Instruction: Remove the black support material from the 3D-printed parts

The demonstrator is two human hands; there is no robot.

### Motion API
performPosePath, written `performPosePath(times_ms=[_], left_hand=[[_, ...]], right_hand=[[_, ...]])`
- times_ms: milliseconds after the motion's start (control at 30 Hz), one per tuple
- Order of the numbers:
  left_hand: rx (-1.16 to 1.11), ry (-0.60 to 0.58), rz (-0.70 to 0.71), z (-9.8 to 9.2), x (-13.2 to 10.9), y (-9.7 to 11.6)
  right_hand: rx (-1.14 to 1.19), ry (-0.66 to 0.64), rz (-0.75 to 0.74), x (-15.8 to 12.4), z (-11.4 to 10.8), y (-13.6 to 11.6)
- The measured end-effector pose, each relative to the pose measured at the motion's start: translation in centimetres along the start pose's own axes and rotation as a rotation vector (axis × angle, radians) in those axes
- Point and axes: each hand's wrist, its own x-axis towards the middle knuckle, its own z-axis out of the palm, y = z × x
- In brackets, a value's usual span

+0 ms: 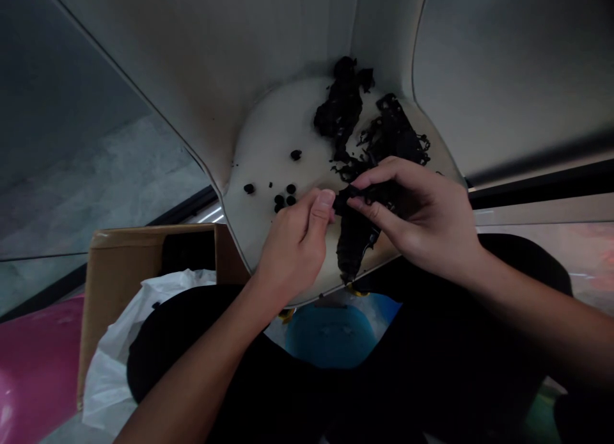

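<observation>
My left hand and my right hand meet above a white curved plastic shell, perhaps a chair seat. Both pinch a torn black strip, my left thumb at its left end and my right thumb and forefinger farther along. A ragged black mass hangs below the strip, partly hidden by my right hand. Other dark, frilly scraps lie on the shell above my hands, like wet seaweed or fungus. Several small black lumps sit to the left of my left hand.
My black-clad legs lie below the shell. Between them is a blue tub. At lower left stand a cardboard box and a white plastic bag, beside a pink object. Grey floor spreads at upper left.
</observation>
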Motion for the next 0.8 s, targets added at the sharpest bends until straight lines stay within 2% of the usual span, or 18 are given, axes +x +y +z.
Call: performPosePath(times_ms=[267, 433, 500, 567, 667, 800], left_hand=[[-0.249, -0.088, -0.119, 0.3, 0.2, 0.1], [-0.156, -0.125, -0.106, 0.1, 0.2, 0.7], [-0.058, -0.166, -0.040, -0.2, 0.3, 0.9], [0.036, -0.190, 0.067, -0.5, 0.4, 1.0], [0.193, -0.172, 0.211, -1.1, 0.5, 1.0], [0.417, -0.162, 0.334, -1.8, 0.5, 0.9]], right_hand=[[-0.045, -0.023, -0.057, 0.0, -0.1, 0.1], [-0.026, -0.073, -0.016, 0.1, 0.1, -0.4], [0.034, -0.098, 0.034, 0.2, 0.0, -0.5], [0.125, -0.177, 0.091, 0.3, -0.2, -0.6], [0.232, -0.263, 0.184, 0.4, -0.4, -0.5], [0.251, -0.322, 0.255, 0.3, -0.4, -0.1]])
